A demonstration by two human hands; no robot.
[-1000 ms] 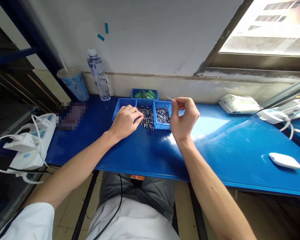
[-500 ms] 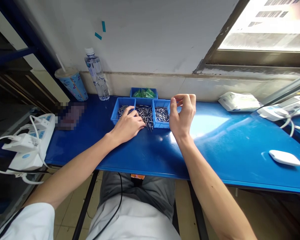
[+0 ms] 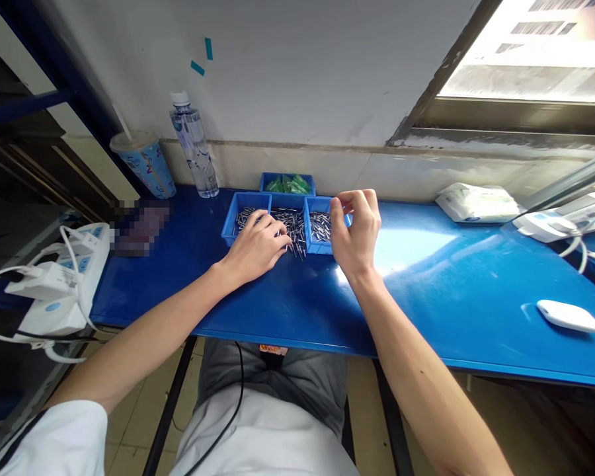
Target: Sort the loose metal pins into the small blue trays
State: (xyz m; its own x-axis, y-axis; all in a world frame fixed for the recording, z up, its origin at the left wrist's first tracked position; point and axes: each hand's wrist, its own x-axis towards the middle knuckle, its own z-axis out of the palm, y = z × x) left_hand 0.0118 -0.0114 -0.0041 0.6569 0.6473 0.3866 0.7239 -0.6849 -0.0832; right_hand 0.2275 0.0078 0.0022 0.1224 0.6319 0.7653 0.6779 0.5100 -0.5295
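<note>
My left hand (image 3: 258, 244) rests with its fingers on the steel pins, at the right edge of a blue plastic bin (image 3: 233, 228) that holds more pins. A loose heap of small steel pins (image 3: 292, 228) lies between that bin and a second blue bin (image 3: 318, 248), also holding pins. My right hand (image 3: 356, 228) hangs over the second bin's right corner, fingertips drawn together. Anything between those fingertips is hidden. Behind them, a third blue bin (image 3: 287, 184) holds green pieces.
The blue workbench (image 3: 426, 297) runs along a wall under a window. A water bottle (image 3: 193, 149) and a paper cup (image 3: 143, 165) stand at the back left. A power strip (image 3: 59, 291) with white chargers lies left; a white mouse (image 3: 568, 316), packet (image 3: 477, 203) and white device (image 3: 560, 221) lie right.
My right hand has moved left and down to the second bin's corner, and the thin pin seen at its fingertips earlier no longer shows. My left hand stays on the pins.
</note>
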